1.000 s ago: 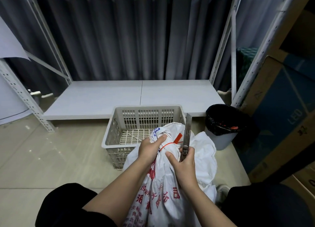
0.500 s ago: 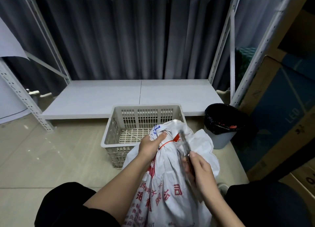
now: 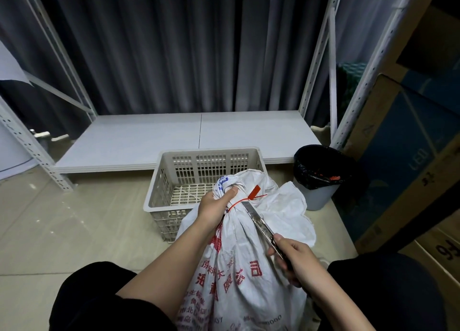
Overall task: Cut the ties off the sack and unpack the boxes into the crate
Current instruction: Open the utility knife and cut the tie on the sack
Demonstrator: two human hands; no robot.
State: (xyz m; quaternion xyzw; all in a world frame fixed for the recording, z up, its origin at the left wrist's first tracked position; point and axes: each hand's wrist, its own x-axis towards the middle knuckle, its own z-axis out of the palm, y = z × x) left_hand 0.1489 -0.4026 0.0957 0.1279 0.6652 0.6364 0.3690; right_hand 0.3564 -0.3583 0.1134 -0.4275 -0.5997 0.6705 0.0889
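The white woven sack point(image 3: 239, 263) with red printed characters stands between the person's knees, its neck bunched and bound by a thin red tie point(image 3: 245, 199) with a small red tag. The left hand point(image 3: 216, 207) grips the neck just beside the tie, fingers and thumb curled round the gathered cloth. The right hand point(image 3: 295, 257), lower on the sack's right side, is closed round the handle of a utility knife point(image 3: 258, 220); the blade slants up the sack and its tip meets the red tie. Directly behind the sack sits the pale slotted crate point(image 3: 174, 179), with the sack's top leaning over its near rim. Right of the sack is a grey bin point(image 3: 319, 181) lined with a black bag. Beyond the crate a low white shelf point(image 3: 154, 139) fronts a dark curtain point(image 3: 174, 49). Cardboard boxes point(image 3: 410, 156) stand far right of the sack.
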